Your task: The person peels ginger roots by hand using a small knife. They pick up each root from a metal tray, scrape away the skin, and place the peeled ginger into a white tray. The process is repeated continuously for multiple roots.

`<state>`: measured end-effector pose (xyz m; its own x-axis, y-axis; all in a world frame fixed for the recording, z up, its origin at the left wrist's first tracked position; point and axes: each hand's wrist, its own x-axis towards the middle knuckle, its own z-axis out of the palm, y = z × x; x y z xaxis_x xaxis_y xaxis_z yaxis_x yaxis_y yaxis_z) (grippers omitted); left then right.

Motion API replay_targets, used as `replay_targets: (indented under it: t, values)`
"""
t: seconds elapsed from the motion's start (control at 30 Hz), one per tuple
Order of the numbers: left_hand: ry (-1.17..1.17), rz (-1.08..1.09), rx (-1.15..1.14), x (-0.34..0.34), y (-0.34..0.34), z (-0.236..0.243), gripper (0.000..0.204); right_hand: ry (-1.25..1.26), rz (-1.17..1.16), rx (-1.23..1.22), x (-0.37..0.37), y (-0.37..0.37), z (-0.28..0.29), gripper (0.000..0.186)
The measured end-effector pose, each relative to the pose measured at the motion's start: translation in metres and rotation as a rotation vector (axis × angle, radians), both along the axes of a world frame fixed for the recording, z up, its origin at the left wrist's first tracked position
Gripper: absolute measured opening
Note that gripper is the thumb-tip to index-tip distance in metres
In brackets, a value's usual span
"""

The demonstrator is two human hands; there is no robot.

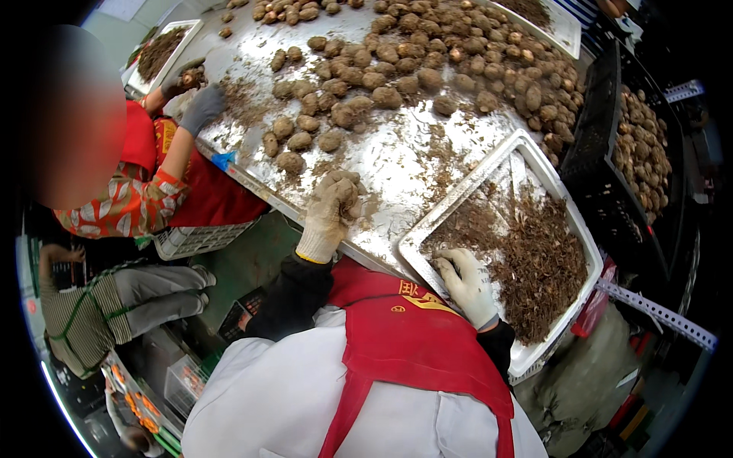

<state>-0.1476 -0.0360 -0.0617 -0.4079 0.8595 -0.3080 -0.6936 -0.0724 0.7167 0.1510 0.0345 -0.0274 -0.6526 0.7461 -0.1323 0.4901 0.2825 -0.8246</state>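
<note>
My left hand (327, 210), in a soiled cream work glove, is closed around a brown taro (351, 204) just above the near edge of the metal table. The glove's fingers cover most of that root. My right hand (467, 285), in a whiter glove, is over the near left side of a white plastic tray (410, 243). Its fingers curl inward, and what they hold, if anything, is hidden. Brown fibrous scraps (546, 263) lie heaped in the tray beside this hand. Loose taros (299, 140) are scattered on the table beyond my left hand.
A large taro pile (489, 65) covers the table's far right. Beside it stands a black crate (595, 145) of taros (641, 153). At left, a co-worker's gloved hands (200, 107) work near another scrap tray (191, 29). A perforated metal bar (657, 313) juts out at right.
</note>
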Motion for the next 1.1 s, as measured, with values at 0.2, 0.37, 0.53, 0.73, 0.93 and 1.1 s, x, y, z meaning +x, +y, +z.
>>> replay_targets:
  t: [0.2,0.37,0.53,0.73,0.93,1.1]
  values:
    - [0.075,-0.082,-0.028,0.036,0.037,0.032,0.031,0.017,-0.004,0.066,0.005,0.0,-0.001,0.018]
    - [0.079,-0.181,-0.017,0.053,0.058,0.052,0.043,0.045,-0.001,0.092,0.012,0.0,-0.002,0.019]
    - [0.058,-0.172,-0.146,0.063,0.066,0.066,0.049,0.045,0.047,0.146,0.015,0.0,-0.006,0.016]
    - [0.007,-0.222,-0.09,0.063,0.064,0.064,0.053,0.038,0.009,0.148,0.017,-0.003,-0.013,0.015]
    - [0.209,-0.492,-0.202,0.053,0.079,0.023,0.048,-0.002,-0.083,0.079,0.023,-0.007,-0.011,0.016]
    - [1.42,-0.865,0.372,0.042,0.144,0.016,0.021,0.019,-0.11,0.11,0.034,-0.015,-0.004,0.018]
